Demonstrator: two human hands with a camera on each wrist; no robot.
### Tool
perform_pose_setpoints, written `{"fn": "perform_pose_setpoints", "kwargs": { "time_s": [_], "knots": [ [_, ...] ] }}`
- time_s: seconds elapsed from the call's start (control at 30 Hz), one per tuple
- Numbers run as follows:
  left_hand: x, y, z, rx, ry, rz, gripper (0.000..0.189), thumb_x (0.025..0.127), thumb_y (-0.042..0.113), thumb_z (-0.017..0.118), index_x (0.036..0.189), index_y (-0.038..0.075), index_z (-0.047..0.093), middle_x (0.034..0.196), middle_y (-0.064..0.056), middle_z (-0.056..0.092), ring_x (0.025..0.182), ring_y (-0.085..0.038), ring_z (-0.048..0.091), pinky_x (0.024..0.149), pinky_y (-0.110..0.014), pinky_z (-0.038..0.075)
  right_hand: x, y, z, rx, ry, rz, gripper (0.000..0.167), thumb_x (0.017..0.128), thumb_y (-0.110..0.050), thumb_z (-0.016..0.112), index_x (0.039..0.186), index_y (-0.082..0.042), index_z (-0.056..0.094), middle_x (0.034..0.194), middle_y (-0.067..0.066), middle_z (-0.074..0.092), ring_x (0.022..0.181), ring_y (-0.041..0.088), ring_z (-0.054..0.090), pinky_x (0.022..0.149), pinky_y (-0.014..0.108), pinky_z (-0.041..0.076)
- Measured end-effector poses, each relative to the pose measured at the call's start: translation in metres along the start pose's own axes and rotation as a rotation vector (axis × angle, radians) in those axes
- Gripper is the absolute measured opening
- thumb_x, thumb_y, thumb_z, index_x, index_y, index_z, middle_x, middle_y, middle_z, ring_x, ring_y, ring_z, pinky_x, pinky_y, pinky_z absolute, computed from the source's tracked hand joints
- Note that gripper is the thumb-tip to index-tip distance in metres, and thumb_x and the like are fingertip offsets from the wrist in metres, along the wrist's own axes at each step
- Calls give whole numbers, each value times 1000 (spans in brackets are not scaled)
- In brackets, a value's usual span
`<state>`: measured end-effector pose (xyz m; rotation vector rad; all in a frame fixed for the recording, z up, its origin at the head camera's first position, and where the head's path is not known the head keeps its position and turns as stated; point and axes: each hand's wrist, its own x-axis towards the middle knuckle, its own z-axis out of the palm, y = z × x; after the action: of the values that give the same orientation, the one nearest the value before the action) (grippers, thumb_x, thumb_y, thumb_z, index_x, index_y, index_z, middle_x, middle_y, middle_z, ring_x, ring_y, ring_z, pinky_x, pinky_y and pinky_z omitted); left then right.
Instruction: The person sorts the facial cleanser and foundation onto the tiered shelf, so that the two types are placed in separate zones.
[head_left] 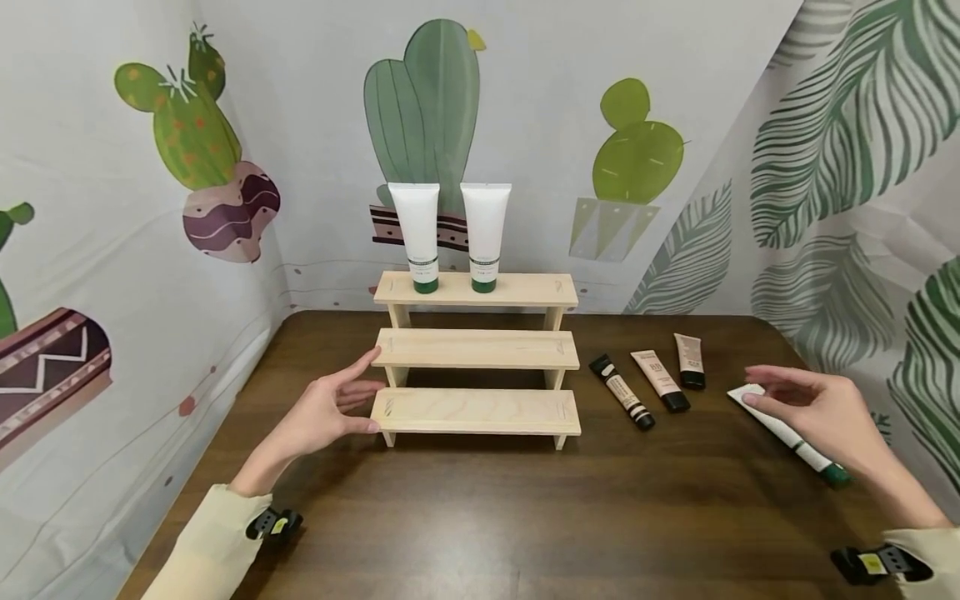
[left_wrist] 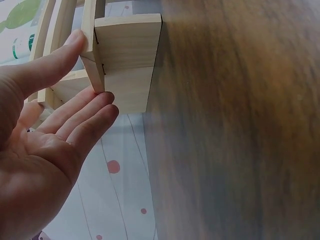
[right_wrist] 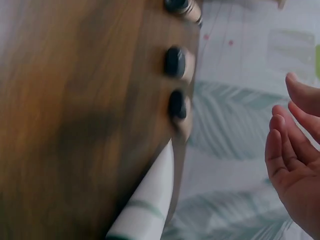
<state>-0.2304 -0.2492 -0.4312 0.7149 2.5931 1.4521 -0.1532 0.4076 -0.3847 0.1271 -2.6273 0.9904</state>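
Observation:
A three-step wooden display rack (head_left: 474, 348) stands on the table. My left hand (head_left: 318, 412) is at its left end, with thumb and fingertips touching the ends of the steps; in the left wrist view the fingers (left_wrist: 82, 117) are fairly straight beside the wood. Two white tubes with green caps (head_left: 416, 237) stand upright on the top step. At the right, a similar white tube (head_left: 780, 433) lies on the table, green cap toward me. Above it hovers my right hand (head_left: 825, 417), fingers loosely bent; the right wrist view shows nothing between them.
Between the rack and the white tube lie a black-and-beige tube (head_left: 624, 393), a pink tube with a black cap (head_left: 660, 379) and a smaller beige tube (head_left: 690, 360). A cactus-and-leaf printed cloth (head_left: 525, 108) hangs behind the dark wooden table (head_left: 465, 517).

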Motion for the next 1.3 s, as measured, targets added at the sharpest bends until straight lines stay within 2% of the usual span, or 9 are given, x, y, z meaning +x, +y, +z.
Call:
{"fn": "perform_pose_setpoints", "kwargs": {
  "time_s": [0.23,0.47,0.57,0.73,0.8,0.97,1.07,1.17,1.3],
  "knots": [
    [0,0,1,-6,4,3,110,78,-6,90,168,17,31,137,-24,66,126,-37,65,106,-47,54,-6,33,-16,-114,-58,7,37,88,-19,89,119,-2,76,82,-8,73,70,4,64,51,20,45],
    [-1,-1,1,-4,3,-1,110,78,-5,91,168,17,31,135,-23,67,125,-37,65,105,-47,54,-10,63,-28,-268,-144,-12,48,85,-22,91,123,3,74,83,-4,74,68,-2,61,53,22,47],
    [-1,0,1,-2,5,2,110,78,-6,91,168,17,31,135,-23,67,125,-37,65,105,-47,54,-13,75,-30,-265,-183,2,51,85,-20,91,124,6,73,92,6,75,64,3,57,50,25,43],
    [-1,1,2,-10,5,8,110,78,-6,90,168,17,31,135,-24,67,125,-37,65,105,-47,53,-15,88,-34,-218,-236,51,56,85,-21,91,127,9,70,100,9,72,62,10,53,49,27,37],
    [-1,0,2,-24,4,10,110,78,-7,90,168,17,31,136,-25,66,125,-39,65,105,-49,53,-13,91,-37,-199,-280,100,62,88,-25,89,132,11,65,105,11,71,67,11,55,51,27,42],
    [0,-1,2,-48,2,21,110,78,-7,90,168,17,31,136,-27,65,125,-40,64,106,-52,52,-8,99,-42,-154,-383,228,74,94,-30,83,143,17,53,123,31,65,77,10,59,60,29,54],
    [1,-3,2,-46,2,26,109,79,-5,90,168,18,31,136,-27,65,126,-39,64,106,-49,53,-6,104,-45,-134,-409,248,74,96,-28,81,143,19,50,129,37,60,79,10,59,63,30,56],
    [0,-4,3,-47,2,26,109,79,-4,91,168,19,31,136,-27,65,125,-39,64,106,-49,53,-5,108,-44,-136,-415,236,74,95,-29,82,143,18,51,125,30,64,77,11,57,61,28,52],
    [-1,-3,3,-47,0,24,109,79,-4,90,168,19,31,136,-27,65,125,-40,65,105,-50,53,-8,115,-39,-126,-423,220,72,95,-28,82,143,17,52,99,11,69,73,12,55,57,27,43]
  ]
}}
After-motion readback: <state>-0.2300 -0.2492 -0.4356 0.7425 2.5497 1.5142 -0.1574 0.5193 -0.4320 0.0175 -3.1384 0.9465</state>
